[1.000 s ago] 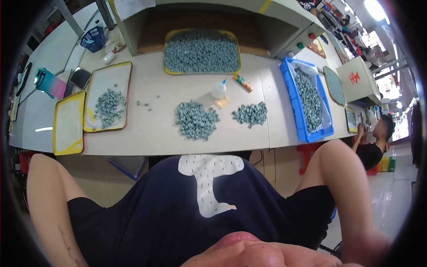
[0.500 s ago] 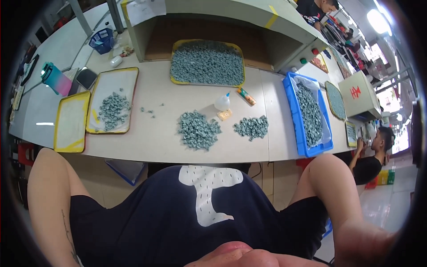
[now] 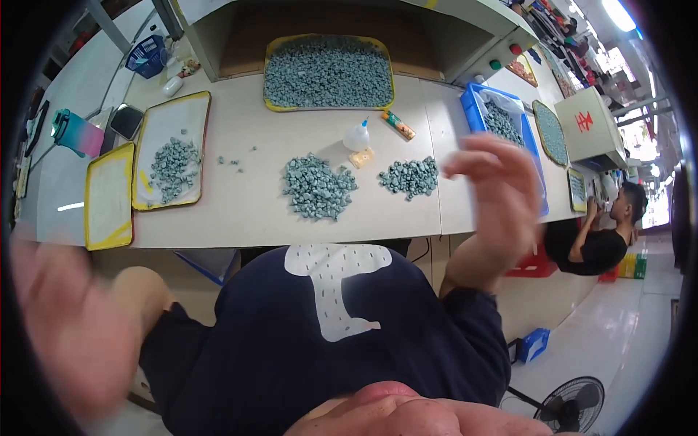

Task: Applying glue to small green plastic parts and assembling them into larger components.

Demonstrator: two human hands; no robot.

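My left hand (image 3: 76,327) is raised at the lower left and blurred by motion; its fingers look apart, with nothing seen in them. At the right, my right hand (image 3: 505,196) is up in front of the blue bin (image 3: 539,156), its fingers loosely bent and apart, holding nothing visible. Small grey-green stone-like pieces lie on the table in a larger heap (image 3: 320,187) and a smaller heap (image 3: 409,179). Behind them stand a small white squeeze bottle (image 3: 356,136) with a blue tip, a yellowish block (image 3: 361,158) and an orange-green packet (image 3: 398,125).
A yellow-rimmed tray (image 3: 327,76) full of the pieces sits at the shelf opening. Left are a tray (image 3: 163,120) with some pieces, another yellow-edged tray (image 3: 109,196), a phone (image 3: 126,121) and a teal-pink bottle (image 3: 76,132). A co-worker (image 3: 611,229) sits at right; a fan (image 3: 571,407) stands below.
Both my hands have come up into view, the right one now covering part of the blue bin. My view has shifted, so the table things sit slightly higher in the picture.
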